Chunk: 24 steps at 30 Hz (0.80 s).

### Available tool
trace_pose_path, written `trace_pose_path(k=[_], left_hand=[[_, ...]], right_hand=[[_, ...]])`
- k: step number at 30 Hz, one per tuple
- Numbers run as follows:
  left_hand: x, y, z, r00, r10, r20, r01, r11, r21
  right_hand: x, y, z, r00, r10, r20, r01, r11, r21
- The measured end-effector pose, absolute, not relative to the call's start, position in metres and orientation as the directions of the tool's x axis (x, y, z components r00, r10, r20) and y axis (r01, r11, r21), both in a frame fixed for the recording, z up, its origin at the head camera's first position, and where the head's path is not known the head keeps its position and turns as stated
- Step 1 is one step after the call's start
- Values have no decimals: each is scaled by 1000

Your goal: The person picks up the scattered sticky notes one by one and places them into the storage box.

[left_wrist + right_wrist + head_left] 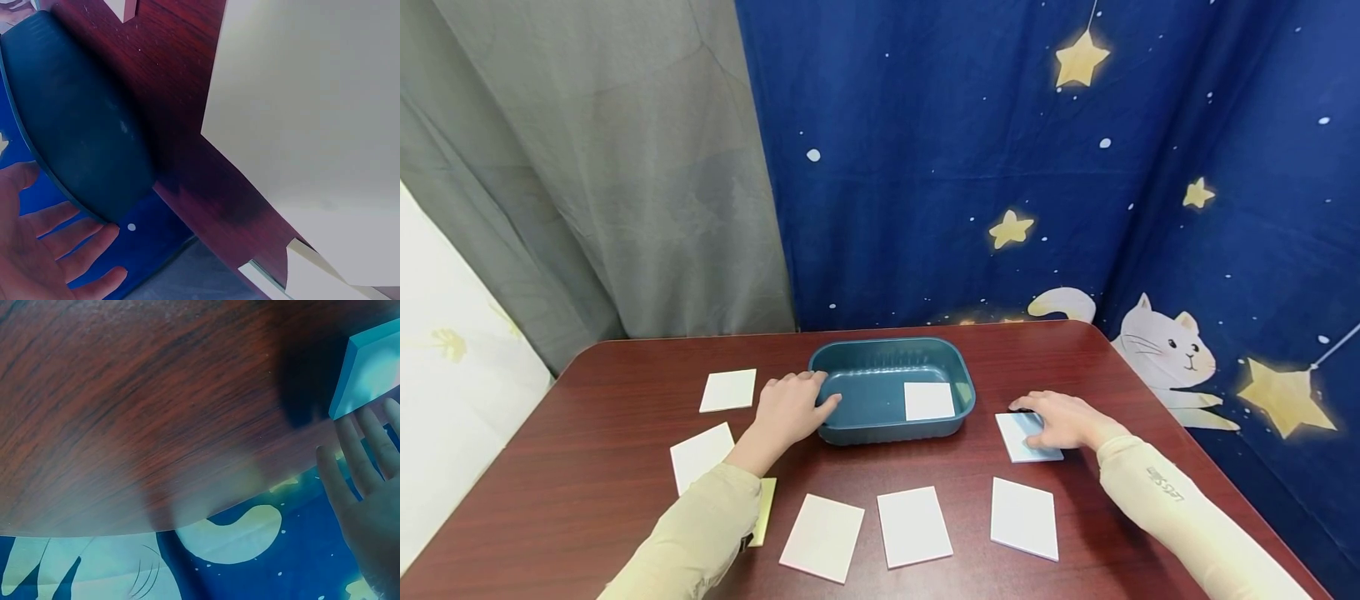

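My left hand [793,407] is at the left rim of a dark teal plastic basin [887,433]. Its fingers are extended, with fingertips meeting the rim in the left wrist view. A white square pad [928,402] lies inside the basin at its right end. Over to the right, my right hand [1060,421] spans a pale blue square pad [1015,437], thumb over its top and fingers toward its far edge. Those fingers stay fairly straight, and the right wrist view shows fingertips right at the edge of the blue pad [375,369].
Several square pads lie on the dark red table [602,450]: one at back left [728,390], a white pad [703,454] and a yellow pad [765,510] beside the left forearm, and a cream pad [822,537], a white pad [913,527] and another white pad [1024,518] in front. Curtains [925,208] hang behind.
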State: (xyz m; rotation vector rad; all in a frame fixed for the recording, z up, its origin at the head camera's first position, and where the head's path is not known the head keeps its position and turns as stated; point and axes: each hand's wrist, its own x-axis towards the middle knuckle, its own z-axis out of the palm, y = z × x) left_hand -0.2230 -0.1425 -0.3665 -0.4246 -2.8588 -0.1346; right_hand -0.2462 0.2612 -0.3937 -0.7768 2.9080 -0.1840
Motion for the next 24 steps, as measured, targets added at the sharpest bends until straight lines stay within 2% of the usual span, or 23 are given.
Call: trace_pose_path(k=[24], left_hand=[[-222, -144, -367, -927, 276, 255, 300, 952, 59]], right_hand=[[-245, 255, -391, -860, -493, -132, -464, 863, -199]])
